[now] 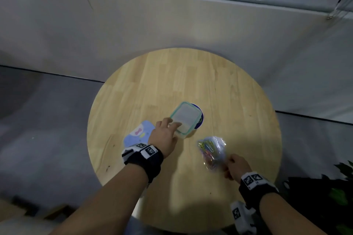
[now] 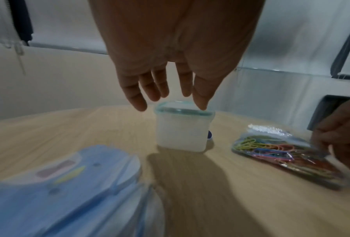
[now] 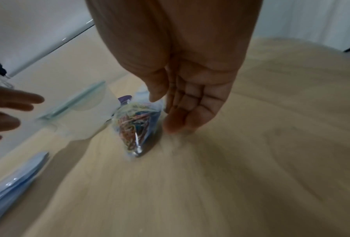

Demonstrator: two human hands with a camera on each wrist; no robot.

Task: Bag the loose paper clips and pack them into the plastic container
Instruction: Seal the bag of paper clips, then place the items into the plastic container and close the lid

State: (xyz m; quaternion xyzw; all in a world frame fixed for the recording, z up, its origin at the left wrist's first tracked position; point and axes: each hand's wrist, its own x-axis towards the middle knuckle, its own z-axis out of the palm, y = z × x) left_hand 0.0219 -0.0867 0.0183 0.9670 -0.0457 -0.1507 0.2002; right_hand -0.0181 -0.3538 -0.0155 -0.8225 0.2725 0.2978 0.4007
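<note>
The plastic container [image 1: 186,119] stands lidded near the middle of the round tabletop [image 1: 219,86] — a dark blue disc [image 1: 199,120] peeks out from behind it. The left hand [image 1: 165,135] reaches over its near corner with fingers straight and spread, holding nothing. Right of the container lies the clear bag [image 1: 211,151] of coloured paper clips — the right hand [image 1: 236,166] pinches its near edge. Left of the container rests a pale blue packet [image 1: 136,134].
</note>
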